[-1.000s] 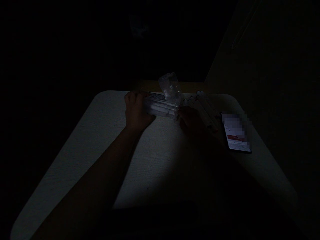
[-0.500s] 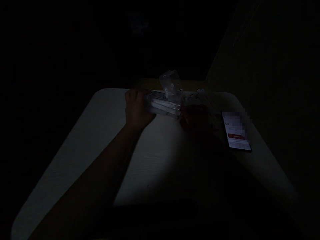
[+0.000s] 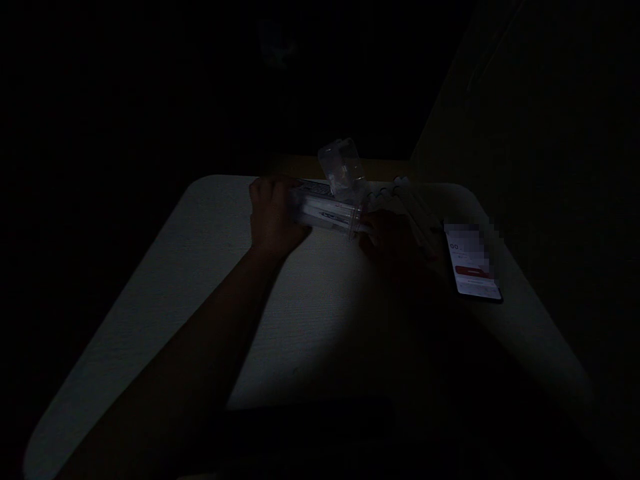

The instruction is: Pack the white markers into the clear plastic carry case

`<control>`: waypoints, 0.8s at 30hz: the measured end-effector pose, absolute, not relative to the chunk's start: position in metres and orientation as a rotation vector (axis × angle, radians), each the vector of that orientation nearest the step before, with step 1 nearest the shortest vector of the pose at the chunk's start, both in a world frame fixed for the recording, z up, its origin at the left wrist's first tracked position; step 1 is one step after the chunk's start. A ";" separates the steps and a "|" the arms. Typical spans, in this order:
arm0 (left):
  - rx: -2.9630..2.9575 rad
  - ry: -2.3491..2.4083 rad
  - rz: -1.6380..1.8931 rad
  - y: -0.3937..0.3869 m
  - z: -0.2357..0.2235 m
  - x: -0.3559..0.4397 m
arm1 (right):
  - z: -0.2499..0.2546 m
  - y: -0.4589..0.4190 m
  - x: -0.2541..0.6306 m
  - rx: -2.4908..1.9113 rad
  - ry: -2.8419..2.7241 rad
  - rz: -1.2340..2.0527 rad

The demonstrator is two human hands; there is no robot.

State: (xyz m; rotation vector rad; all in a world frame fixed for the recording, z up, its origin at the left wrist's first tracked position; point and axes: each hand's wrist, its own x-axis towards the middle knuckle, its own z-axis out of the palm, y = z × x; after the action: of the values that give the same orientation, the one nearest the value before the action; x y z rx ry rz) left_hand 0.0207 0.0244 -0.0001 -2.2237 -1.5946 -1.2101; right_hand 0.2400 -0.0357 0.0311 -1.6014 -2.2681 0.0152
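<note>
Turned slightly since a moment ago, the clear plastic case with its raised transparent lid sits at the far edge of a white table, its end clasped by the curled fingers of the left hand, while the shadowed right hand is beside the other end, grip impossible to tell; dark print inside is unreadable, and a black smartphone shows a red bar.

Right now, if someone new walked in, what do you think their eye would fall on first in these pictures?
In the dim light, the eye would likely go first to the clear plastic case near the table's far edge, between the left hand and right hand, with its clear lid sticking up behind. Next comes the lit phone, with a red band on its screen, lying at the right of the pale table.
</note>
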 end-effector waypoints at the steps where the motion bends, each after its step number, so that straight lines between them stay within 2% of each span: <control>1: -2.224 -1.597 -1.209 0.025 0.000 0.021 | 0.031 -0.036 0.241 -1.614 -2.240 0.023; 7: -2.229 -1.579 -1.203 0.027 -0.003 0.020 | 0.029 -0.037 0.240 -1.487 -2.365 -0.071; 16: -2.238 -1.582 -1.205 0.027 -0.001 0.020 | 0.034 -0.038 0.240 -1.641 -2.254 -0.080; 20: -2.217 -1.548 -1.203 0.028 -0.003 0.019 | 0.029 -0.036 0.237 -1.525 -2.399 -0.071; 24: -2.219 -1.555 -1.203 0.027 -0.003 0.019 | 0.031 -0.037 0.233 -1.646 -2.449 -0.084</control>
State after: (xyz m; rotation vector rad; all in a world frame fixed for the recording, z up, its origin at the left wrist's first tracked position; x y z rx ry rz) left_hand 0.0188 0.0275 -0.0034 -2.2194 -1.5546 -1.2026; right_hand 0.2331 -0.0368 0.0314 -1.6456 -2.4489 -0.0842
